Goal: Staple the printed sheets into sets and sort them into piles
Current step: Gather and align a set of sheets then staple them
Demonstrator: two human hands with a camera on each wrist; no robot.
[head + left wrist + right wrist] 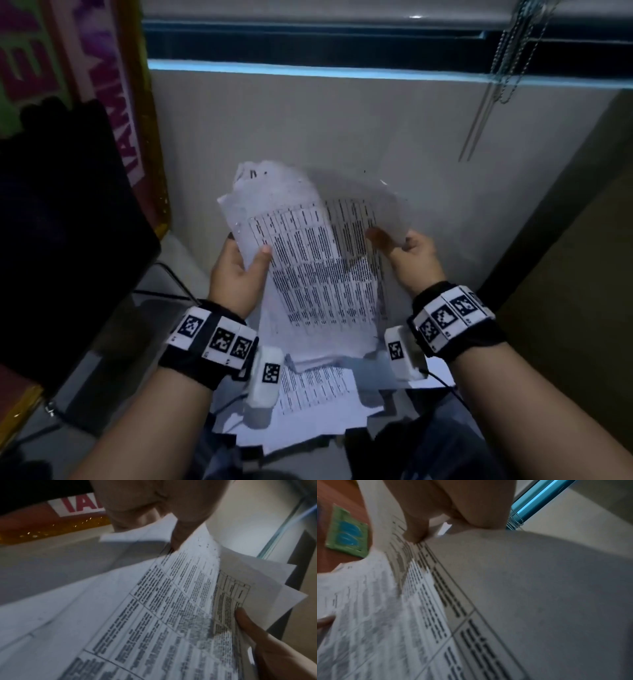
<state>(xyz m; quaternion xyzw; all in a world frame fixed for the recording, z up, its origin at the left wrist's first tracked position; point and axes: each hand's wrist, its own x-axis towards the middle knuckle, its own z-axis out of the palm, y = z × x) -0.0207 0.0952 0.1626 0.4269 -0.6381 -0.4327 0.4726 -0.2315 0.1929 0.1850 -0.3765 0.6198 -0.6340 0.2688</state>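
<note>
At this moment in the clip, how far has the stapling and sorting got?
Done: nothing clearly; no stapler or tidy finished pile shows. In hand: the left hand and right hand hold a fanned bundle of printed sheets, apparently being separated. Left: loose sheets lie jumbled below the wrists, so stapling and sorting mostly seem ahead.

held sheets (315, 260) above lap pile (308, 387)

Left hand (236, 270) and right hand (409, 255) raised, thumbs pinching inward
</note>
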